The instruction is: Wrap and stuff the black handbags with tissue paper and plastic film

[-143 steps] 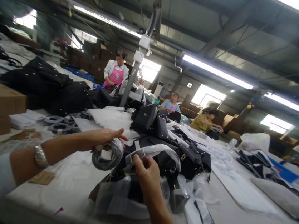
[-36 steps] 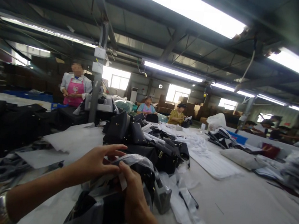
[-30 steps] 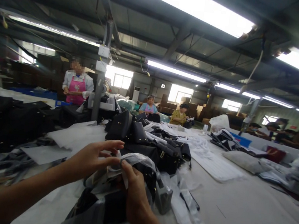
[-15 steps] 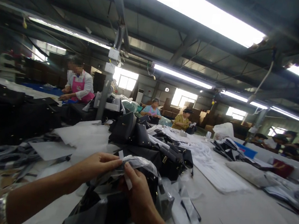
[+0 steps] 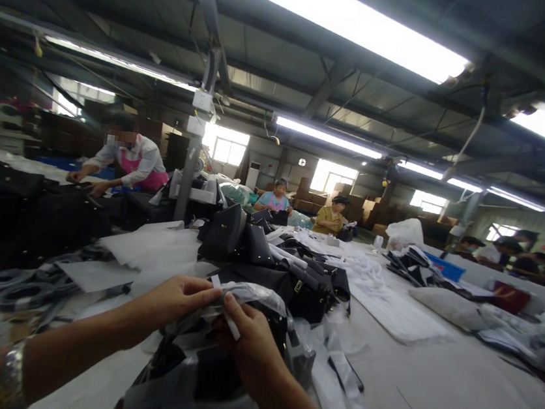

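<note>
A black handbag [image 5: 213,375] stands in front of me, partly covered with clear plastic. Its arched handle [image 5: 255,292] is wrapped in thin translucent film. My left hand [image 5: 183,300] pinches the wrapped handle between thumb and fingertips near the top. Close beside it, my right hand [image 5: 254,343] closes on the same handle, its thumb on top and the other fingers mostly hidden below. A narrow white strip [image 5: 231,326] shows at my right thumb, and another white end sticks up by my left fingertips.
Behind the bag lies a heap of black bags [image 5: 230,232]. White sheets [image 5: 149,249] and coiled grey straps [image 5: 21,291] are to the left, loose plastic film [image 5: 302,352] to the right. A metal post [image 5: 188,175] rises from the table. Co-workers, one in a pink apron [image 5: 132,165], work farther back.
My hands keep their pinch on the wrapped handle with hardly any movement. The view shifts slightly. The person in the pink apron now leans lower with arms reaching over the black bags.
</note>
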Demonstrator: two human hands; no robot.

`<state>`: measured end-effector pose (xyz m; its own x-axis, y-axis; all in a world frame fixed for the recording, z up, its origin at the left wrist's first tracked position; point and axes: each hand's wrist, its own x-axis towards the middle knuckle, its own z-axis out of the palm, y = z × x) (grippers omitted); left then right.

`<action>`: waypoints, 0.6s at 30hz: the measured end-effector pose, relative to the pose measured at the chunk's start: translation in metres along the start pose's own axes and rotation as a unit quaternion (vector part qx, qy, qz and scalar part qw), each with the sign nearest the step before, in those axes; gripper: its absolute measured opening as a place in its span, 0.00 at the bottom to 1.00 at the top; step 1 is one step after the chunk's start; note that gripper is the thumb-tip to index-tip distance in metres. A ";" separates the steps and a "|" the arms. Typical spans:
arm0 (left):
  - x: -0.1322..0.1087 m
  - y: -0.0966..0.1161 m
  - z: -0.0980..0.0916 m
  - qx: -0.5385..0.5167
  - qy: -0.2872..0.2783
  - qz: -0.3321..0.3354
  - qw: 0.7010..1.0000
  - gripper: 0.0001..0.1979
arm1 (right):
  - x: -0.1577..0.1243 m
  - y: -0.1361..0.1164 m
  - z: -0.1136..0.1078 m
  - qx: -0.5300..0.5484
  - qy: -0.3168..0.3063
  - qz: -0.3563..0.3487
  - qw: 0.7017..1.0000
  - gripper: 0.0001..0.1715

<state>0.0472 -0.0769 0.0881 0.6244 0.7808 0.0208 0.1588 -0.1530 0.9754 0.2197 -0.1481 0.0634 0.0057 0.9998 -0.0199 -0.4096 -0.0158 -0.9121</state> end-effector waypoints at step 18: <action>0.000 -0.008 0.009 -0.066 0.062 -0.009 0.996 0.32 | 0.008 0.019 -0.023 -0.060 -0.069 -0.022 0.996 0.33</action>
<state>0.0527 -0.0807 0.0784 0.5218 0.8528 0.0213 0.0631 -0.0635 0.9960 0.2335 -0.1412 0.0368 -0.1063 0.9918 0.0705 -0.3003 0.0355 -0.9532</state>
